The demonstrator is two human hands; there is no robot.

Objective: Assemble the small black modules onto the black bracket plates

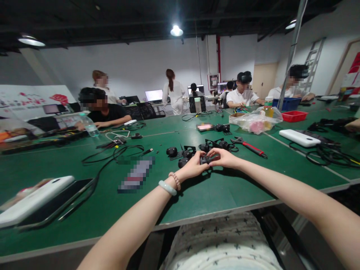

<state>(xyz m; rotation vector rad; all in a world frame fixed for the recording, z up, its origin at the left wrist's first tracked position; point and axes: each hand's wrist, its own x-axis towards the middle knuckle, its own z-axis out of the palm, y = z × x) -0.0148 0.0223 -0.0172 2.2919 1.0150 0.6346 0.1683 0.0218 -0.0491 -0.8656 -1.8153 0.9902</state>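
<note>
Between my two hands is a small black ribbed cylindrical part (204, 160), low over the green table (225, 191). My left hand (195, 165) pinches it from the left, fingers closed round its side. From the right, my right hand (222, 157) grips its other end with thumb and fingertips. Several similar black parts with flat brackets (189, 150) lie just beyond and to the left of my hands. One black round piece (183, 162) sits right beside my left hand. The fingers partly cover the held part, so its exact kind is unclear.
An adjustable wrench with red-black handle (253, 149) lies right of the parts. Black cables (123, 150), a blurred-out phone-like item (137, 174) and a white power bank (299, 138) lie around. Bottle (89, 125), plastic bag (254, 122) and red tray (294, 116) stand farther off; people sit beyond.
</note>
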